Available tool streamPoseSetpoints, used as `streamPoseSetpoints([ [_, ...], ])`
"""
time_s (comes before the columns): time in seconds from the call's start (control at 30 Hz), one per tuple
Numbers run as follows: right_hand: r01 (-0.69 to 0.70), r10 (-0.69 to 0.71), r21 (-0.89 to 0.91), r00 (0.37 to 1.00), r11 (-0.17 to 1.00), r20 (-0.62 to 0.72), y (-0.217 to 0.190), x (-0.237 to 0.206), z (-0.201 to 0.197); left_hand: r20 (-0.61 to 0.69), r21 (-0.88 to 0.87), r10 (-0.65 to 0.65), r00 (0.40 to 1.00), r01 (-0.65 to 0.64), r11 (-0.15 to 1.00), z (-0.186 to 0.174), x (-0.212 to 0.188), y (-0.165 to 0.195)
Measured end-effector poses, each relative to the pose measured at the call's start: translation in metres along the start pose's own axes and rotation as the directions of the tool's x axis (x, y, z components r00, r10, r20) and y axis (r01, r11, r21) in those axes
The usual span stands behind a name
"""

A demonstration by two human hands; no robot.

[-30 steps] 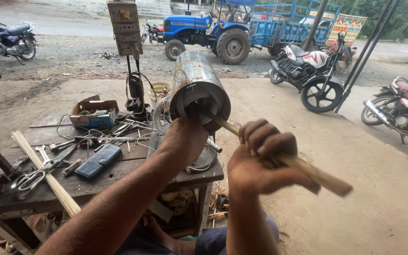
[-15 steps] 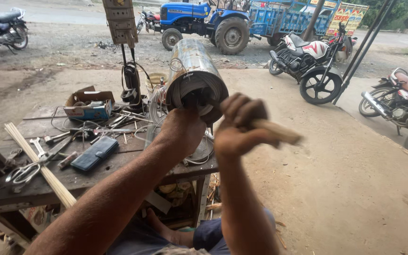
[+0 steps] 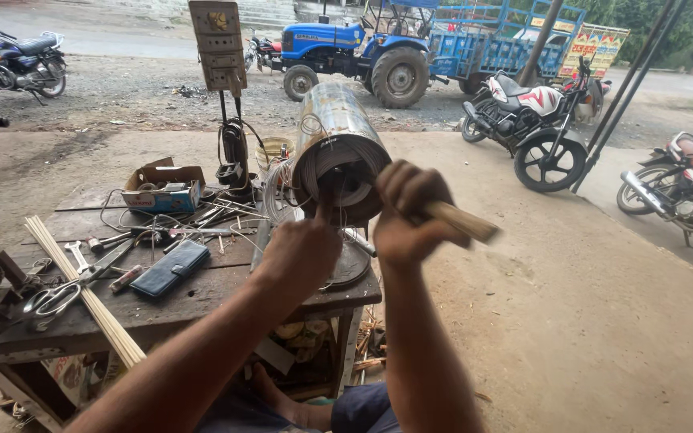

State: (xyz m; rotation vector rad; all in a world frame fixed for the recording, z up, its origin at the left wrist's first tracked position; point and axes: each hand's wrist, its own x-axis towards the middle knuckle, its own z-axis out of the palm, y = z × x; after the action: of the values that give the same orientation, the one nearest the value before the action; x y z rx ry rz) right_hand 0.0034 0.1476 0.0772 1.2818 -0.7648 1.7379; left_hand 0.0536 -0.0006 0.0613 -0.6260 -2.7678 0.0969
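Observation:
A shiny metal cylinder (image 3: 338, 132), a motor stator with wire coils at its near open end, lies tilted on the right end of a worn wooden workbench (image 3: 82, 325). My left hand (image 3: 302, 248) reaches to that end, one finger pointing up into the coils. My right hand (image 3: 411, 212) is closed around a wooden stick (image 3: 463, 222) whose free end sticks out to the right; the other end is hidden behind my fist near the cylinder's mouth.
The bench carries scissors (image 3: 46, 301), a dark wallet (image 3: 172, 269), wrenches, loose wire, a small cardboard box (image 3: 162, 188) and long pale sticks (image 3: 82, 289). A switch board on a post (image 3: 218, 44) stands behind. Motorcycles (image 3: 535, 120) and a blue tractor (image 3: 346, 52) are parked beyond.
My right hand has swung the wooden stick in from the right toward the cylinder's open end. The left hand has stayed at the coils.

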Motion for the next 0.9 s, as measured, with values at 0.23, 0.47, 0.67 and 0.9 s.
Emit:
streamPoseSetpoints([
  [0.23, 0.016, -0.016, 0.006, 0.998, 1.0, 0.067, -0.059, -0.007, 0.003, -0.226, -0.104, 0.089, 0.97, -0.115, 0.988, 0.006, -0.045, -0.007],
  [0.47, 0.055, -0.049, -0.042, 0.992, 0.998, 0.115, -0.059, -0.005, 0.018, -0.371, -0.169, 0.13, 0.919, -0.205, 0.964, 0.003, -0.053, -0.016],
  [0.67, 0.057, -0.045, -0.092, 0.991, 0.994, 0.128, -0.061, -0.007, 0.013, -0.401, -0.205, 0.128, 0.907, -0.225, 0.953, -0.003, -0.047, -0.013],
  [0.9, 0.015, -0.015, -0.008, 0.998, 1.0, 0.068, -0.064, -0.009, 0.001, -0.408, -0.197, 0.129, 0.904, -0.225, 0.954, -0.002, -0.042, -0.013],
])
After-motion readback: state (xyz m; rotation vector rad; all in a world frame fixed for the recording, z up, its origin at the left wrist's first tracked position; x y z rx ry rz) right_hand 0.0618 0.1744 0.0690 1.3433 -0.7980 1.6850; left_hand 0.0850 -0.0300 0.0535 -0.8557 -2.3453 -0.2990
